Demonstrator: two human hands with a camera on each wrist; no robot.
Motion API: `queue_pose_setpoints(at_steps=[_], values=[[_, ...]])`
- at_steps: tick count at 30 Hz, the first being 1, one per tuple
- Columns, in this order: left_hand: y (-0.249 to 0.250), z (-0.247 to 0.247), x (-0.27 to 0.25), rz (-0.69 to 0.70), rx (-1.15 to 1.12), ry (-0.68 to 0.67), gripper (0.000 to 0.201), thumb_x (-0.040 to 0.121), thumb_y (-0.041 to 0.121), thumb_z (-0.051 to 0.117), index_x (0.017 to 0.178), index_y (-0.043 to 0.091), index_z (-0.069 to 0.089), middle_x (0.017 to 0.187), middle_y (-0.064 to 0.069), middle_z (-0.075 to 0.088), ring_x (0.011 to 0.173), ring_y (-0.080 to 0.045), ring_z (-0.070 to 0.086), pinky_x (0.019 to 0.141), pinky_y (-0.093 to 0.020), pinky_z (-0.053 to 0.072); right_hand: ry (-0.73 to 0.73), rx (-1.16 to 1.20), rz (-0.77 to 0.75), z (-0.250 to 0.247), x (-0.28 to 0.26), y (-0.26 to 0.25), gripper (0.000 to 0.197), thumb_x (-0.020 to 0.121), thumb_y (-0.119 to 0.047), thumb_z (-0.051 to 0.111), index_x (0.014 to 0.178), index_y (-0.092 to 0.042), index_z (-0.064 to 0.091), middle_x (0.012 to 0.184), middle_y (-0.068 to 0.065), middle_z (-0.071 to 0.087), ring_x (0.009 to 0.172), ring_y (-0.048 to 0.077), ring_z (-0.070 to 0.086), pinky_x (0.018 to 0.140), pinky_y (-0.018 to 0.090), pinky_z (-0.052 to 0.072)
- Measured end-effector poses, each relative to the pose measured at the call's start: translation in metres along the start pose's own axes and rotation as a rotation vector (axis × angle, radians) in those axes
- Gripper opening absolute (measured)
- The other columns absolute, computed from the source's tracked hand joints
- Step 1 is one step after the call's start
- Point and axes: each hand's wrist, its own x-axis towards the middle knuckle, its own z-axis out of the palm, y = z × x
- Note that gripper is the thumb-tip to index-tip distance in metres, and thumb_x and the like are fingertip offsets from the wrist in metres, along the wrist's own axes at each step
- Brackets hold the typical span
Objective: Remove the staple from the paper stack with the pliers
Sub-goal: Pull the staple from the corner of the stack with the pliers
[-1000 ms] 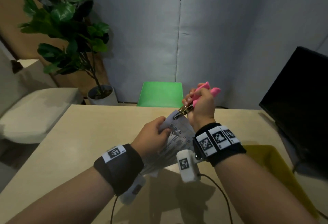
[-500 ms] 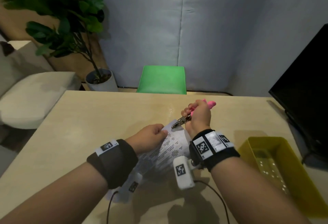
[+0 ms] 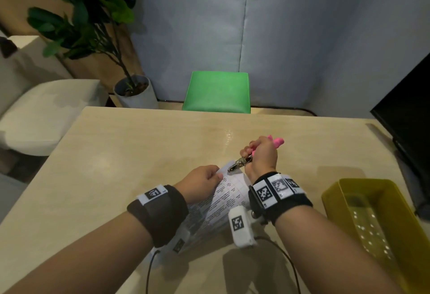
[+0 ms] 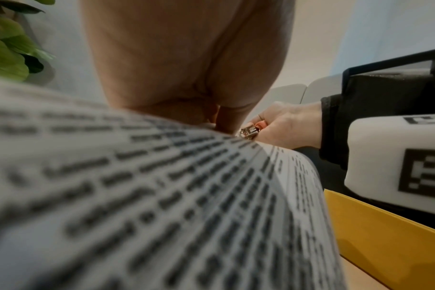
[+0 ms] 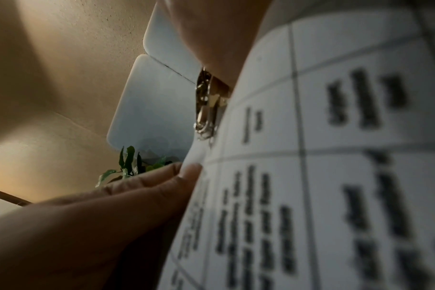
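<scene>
Grey fabric panels back a pale wooden tabletop [image 3: 130, 154] with a green chair [image 3: 217, 92] beyond its far edge and a yellow bin [image 3: 332, 200] near the right edge. Both hands work above the middle of the tabletop, toward its near edge. The left hand [image 3: 201, 180] pinches the upper corner of the paper stack [image 3: 229, 198], thumb on the printed face, holding it lifted and curved. The right hand [image 3: 261, 157] is curled round the pink handles of the pliers [image 3: 240, 162], whose metal nose meets that same corner. The staple itself is too small to make out, so it cannot be told whether it is gripped. By my reading the pull is under way but unfinished: the staple remains to be drawn free.
</scene>
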Motion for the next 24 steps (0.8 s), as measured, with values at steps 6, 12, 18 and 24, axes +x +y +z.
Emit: queue_pose_setpoints(at_steps=[6,12,18,24], values=[[-0.008,0.008,0.007,-0.035,0.001,-0.028,0.038,0.1,0.025,0.04,0.063,0.024,0.036,0.058,0.006,0.037,0.052,-0.008,0.034,0.052,-0.025,0.027,0.024,0.002,0.028,-0.006,0.011,0.012,0.032,0.084,0.005,0.025,0.077,-0.023,0.038,0.064,0.002,0.031,0.042,0.013,0.03,0.041,0.024,0.028],[-0.016,0.014,0.015,-0.058,0.01,-0.068,0.037,0.101,0.027,0.04,0.064,0.025,0.039,0.06,0.006,0.04,0.054,-0.008,0.036,0.053,-0.025,0.028,0.076,-0.007,0.063,-0.012,0.022,0.021,0.032,0.087,0.004,0.027,0.081,-0.023,0.042,0.061,0.001,0.032,0.04,0.013,0.031,0.039,0.023,0.028],[-0.016,0.017,0.022,-0.061,0.035,-0.083,0.038,0.101,0.027,0.039,0.063,0.026,0.038,0.061,0.007,0.041,0.055,-0.007,0.037,0.053,-0.024,0.028,0.106,0.016,0.063,-0.017,0.027,0.024,0.038,0.084,0.005,0.028,0.104,-0.023,0.044,0.064,0.001,0.031,0.042,0.012,0.03,0.038,0.022,0.029],[-0.017,0.02,0.028,-0.062,0.039,-0.077,0.036,0.1,0.027,0.039,0.065,0.025,0.039,0.062,0.006,0.041,0.056,-0.007,0.037,0.054,-0.025,0.029,0.06,0.002,0.088,-0.02,0.027,0.023,0.073,0.078,0.007,0.033,0.145,-0.02,0.024,0.058,0.001,0.033,0.037,0.01,0.034,0.039,0.022,0.033]])
